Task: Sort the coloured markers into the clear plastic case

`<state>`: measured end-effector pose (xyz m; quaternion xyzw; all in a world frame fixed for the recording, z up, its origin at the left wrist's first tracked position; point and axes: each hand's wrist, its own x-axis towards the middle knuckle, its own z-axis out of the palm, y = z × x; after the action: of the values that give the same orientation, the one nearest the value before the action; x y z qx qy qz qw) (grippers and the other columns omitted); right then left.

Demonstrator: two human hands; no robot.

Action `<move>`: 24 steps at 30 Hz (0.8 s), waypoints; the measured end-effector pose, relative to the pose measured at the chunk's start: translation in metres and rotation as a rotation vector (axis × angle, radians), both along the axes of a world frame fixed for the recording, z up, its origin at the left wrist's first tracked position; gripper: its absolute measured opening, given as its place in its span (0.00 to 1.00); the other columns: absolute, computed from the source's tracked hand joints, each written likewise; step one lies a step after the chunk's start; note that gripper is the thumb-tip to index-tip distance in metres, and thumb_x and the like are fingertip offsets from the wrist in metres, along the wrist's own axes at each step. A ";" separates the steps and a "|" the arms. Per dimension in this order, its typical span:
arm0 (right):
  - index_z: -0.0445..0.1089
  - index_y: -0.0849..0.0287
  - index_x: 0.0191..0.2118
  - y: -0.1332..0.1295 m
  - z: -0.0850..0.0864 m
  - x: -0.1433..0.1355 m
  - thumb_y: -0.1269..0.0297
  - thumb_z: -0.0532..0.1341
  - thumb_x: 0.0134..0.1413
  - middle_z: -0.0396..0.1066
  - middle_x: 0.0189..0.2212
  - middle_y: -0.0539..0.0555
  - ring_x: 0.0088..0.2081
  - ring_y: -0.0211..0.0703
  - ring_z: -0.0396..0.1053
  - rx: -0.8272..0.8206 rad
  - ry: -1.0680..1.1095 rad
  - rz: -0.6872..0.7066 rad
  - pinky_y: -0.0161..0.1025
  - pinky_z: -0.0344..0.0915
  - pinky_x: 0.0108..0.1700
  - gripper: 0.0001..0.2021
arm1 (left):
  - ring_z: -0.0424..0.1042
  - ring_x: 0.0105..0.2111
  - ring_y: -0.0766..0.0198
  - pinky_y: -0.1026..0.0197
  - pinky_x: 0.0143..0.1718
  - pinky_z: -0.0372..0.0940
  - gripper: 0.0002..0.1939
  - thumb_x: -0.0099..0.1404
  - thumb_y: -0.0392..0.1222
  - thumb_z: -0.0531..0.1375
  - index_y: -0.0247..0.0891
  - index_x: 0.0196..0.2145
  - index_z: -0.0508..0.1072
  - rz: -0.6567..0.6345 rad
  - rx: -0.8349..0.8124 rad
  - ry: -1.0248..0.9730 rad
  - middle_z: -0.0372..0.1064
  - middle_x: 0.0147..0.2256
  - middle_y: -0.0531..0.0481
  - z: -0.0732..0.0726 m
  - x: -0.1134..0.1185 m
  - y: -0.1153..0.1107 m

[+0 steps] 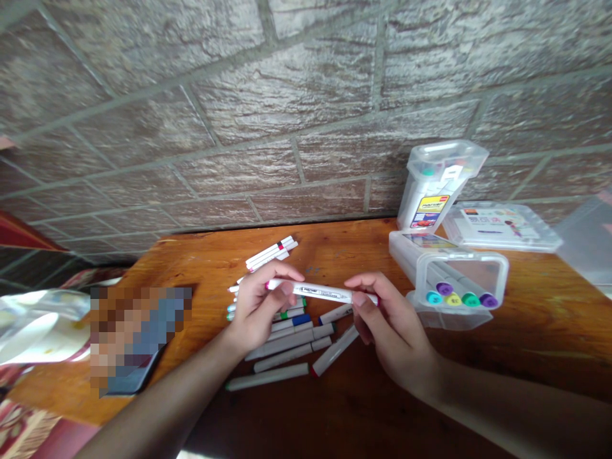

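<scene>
Between both hands a white marker (pixel 322 291) with magenta ends is held level above the table, its printed label facing me. My left hand (pixel 261 306) pinches one end with thumb and fingers. The other end is pinched by my right hand (pixel 392 325). Below them lie several loose white markers (pixel 289 342) with blue, green and grey caps, some partly hidden by my left hand. Farther back, a small group of thin white markers (pixel 270 253) lies side by side. One marker with a red end (pixel 335 350) rests slanted below my right hand.
On the right, an open clear case (pixel 461 280) lies on its side with several markers inside. Behind it stand an upright marker case (pixel 433 191) and a flat clear box (pixel 507 224). A dark phone-like device (pixel 136 370), partly blurred out, lies left on the wooden table (pixel 540 325). A brick-patterned wall (pixel 287 115) rises behind.
</scene>
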<state>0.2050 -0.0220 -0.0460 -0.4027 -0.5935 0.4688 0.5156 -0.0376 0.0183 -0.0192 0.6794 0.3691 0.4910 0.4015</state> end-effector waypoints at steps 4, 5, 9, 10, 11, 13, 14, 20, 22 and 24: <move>0.69 0.50 0.53 -0.001 0.005 0.001 0.54 0.57 0.78 0.62 0.27 0.45 0.25 0.38 0.60 0.022 0.005 0.005 0.34 0.59 0.25 0.09 | 0.63 0.21 0.67 0.65 0.22 0.57 0.10 0.75 0.48 0.63 0.40 0.43 0.80 -0.005 -0.003 0.003 0.69 0.23 0.54 0.002 0.002 0.000; 0.69 0.50 0.52 -0.001 0.006 0.001 0.54 0.58 0.78 0.63 0.28 0.45 0.25 0.38 0.60 0.027 0.009 0.003 0.33 0.59 0.25 0.08 | 0.63 0.21 0.67 0.65 0.23 0.57 0.10 0.75 0.48 0.63 0.40 0.43 0.80 -0.003 -0.001 0.005 0.69 0.23 0.54 0.002 0.002 0.000; 0.69 0.50 0.51 -0.002 0.008 0.000 0.56 0.60 0.77 0.62 0.27 0.44 0.24 0.36 0.60 0.040 0.028 -0.017 0.33 0.57 0.24 0.06 | 0.64 0.21 0.67 0.65 0.24 0.58 0.09 0.75 0.47 0.64 0.39 0.41 0.80 -0.010 -0.022 -0.021 0.68 0.22 0.55 0.001 0.002 0.002; 0.69 0.50 0.51 -0.002 0.008 -0.001 0.56 0.59 0.77 0.61 0.26 0.44 0.24 0.36 0.60 0.040 0.038 -0.018 0.33 0.57 0.24 0.06 | 0.64 0.20 0.68 0.65 0.24 0.58 0.09 0.75 0.46 0.65 0.39 0.41 0.80 -0.018 -0.031 -0.035 0.68 0.21 0.55 0.001 0.003 0.002; 0.69 0.50 0.51 -0.003 0.007 -0.001 0.56 0.59 0.77 0.61 0.26 0.44 0.24 0.36 0.60 0.039 0.049 -0.019 0.33 0.57 0.25 0.06 | 0.64 0.20 0.68 0.65 0.24 0.59 0.08 0.75 0.46 0.65 0.39 0.41 0.80 -0.027 -0.041 -0.051 0.68 0.21 0.56 0.000 0.003 0.003; 0.69 0.49 0.51 -0.003 0.005 -0.001 0.55 0.59 0.78 0.61 0.26 0.43 0.24 0.36 0.60 0.033 0.067 -0.019 0.33 0.58 0.25 0.07 | 0.65 0.20 0.68 0.65 0.24 0.60 0.08 0.74 0.45 0.65 0.39 0.41 0.80 -0.041 -0.065 -0.086 0.68 0.21 0.56 0.000 0.004 0.003; 0.69 0.49 0.51 -0.003 0.004 -0.001 0.55 0.58 0.78 0.61 0.26 0.43 0.25 0.37 0.60 0.028 0.073 -0.021 0.33 0.58 0.26 0.07 | 0.65 0.20 0.68 0.65 0.24 0.60 0.07 0.74 0.45 0.65 0.39 0.41 0.80 -0.046 -0.078 -0.104 0.68 0.21 0.56 0.000 0.004 0.002; 0.70 0.49 0.52 -0.001 0.001 -0.001 0.52 0.58 0.78 0.61 0.25 0.44 0.25 0.38 0.59 -0.005 0.079 -0.022 0.34 0.58 0.26 0.09 | 0.65 0.21 0.68 0.65 0.24 0.61 0.07 0.74 0.44 0.65 0.39 0.41 0.80 -0.062 -0.122 -0.148 0.65 0.21 0.57 -0.001 0.005 0.002; 0.70 0.49 0.52 -0.002 0.002 0.000 0.53 0.57 0.78 0.61 0.25 0.44 0.25 0.38 0.59 -0.024 0.097 0.000 0.35 0.57 0.26 0.09 | 0.64 0.21 0.68 0.64 0.24 0.62 0.07 0.74 0.44 0.64 0.38 0.41 0.80 -0.076 -0.131 -0.172 0.63 0.21 0.57 -0.001 0.006 0.002; 0.70 0.49 0.52 -0.003 0.003 0.000 0.54 0.56 0.79 0.61 0.24 0.44 0.25 0.38 0.59 -0.045 0.142 0.032 0.35 0.57 0.26 0.09 | 0.61 0.20 0.68 0.64 0.24 0.62 0.09 0.73 0.44 0.64 0.37 0.41 0.81 -0.099 -0.136 -0.215 0.61 0.21 0.57 0.000 0.008 0.003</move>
<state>0.2054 -0.0246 -0.0428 -0.3704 -0.5512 0.5178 0.5393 -0.0295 0.0210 -0.0195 0.6113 0.3225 0.5144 0.5077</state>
